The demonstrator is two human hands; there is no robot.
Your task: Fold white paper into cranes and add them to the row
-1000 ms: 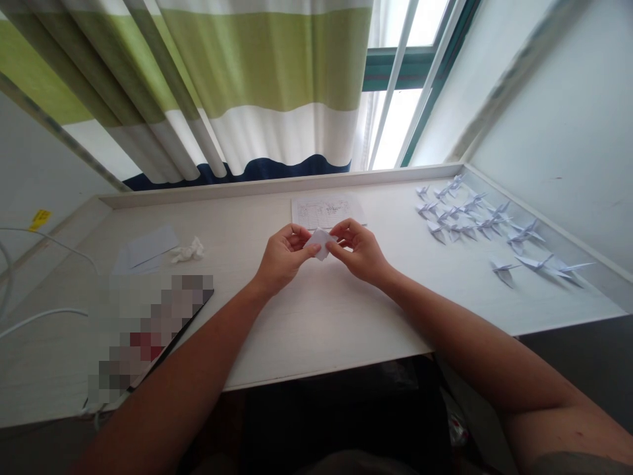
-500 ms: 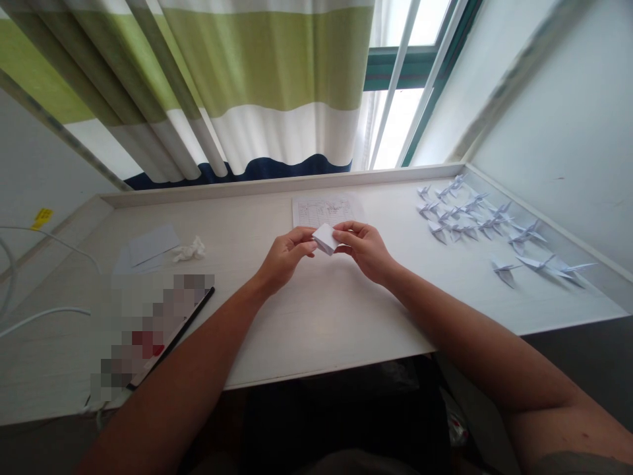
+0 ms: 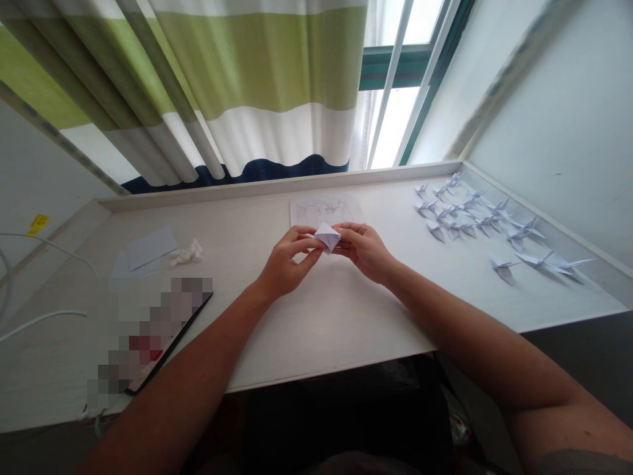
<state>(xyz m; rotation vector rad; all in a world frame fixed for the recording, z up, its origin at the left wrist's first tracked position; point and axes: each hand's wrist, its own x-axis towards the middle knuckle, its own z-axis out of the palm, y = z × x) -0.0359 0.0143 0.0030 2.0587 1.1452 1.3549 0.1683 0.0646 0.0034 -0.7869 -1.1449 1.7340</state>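
Note:
A small piece of folded white paper is held up between my two hands, above the middle of the table. It shows a diamond shape with creased flaps meeting toward its lower point. My left hand pinches its left corner between thumb and fingers. On the other side, my right hand grips the right corner, with the fingers partly behind the paper. Just beyond the hands lies a printed sheet with a table on it, its near edge partly covered by my fingers.
Several folded paper cranes stand at the table's right side. Plain paper sheets and a crumpled white tissue lie at the left. Nearer me is a blurred-out, dark-edged flat object. White cables run along the left edge.
The folded paper has turned and its front flaps now fold inward to a lower point. My left thumb and fingers have moved in onto it. The view has shifted slightly.

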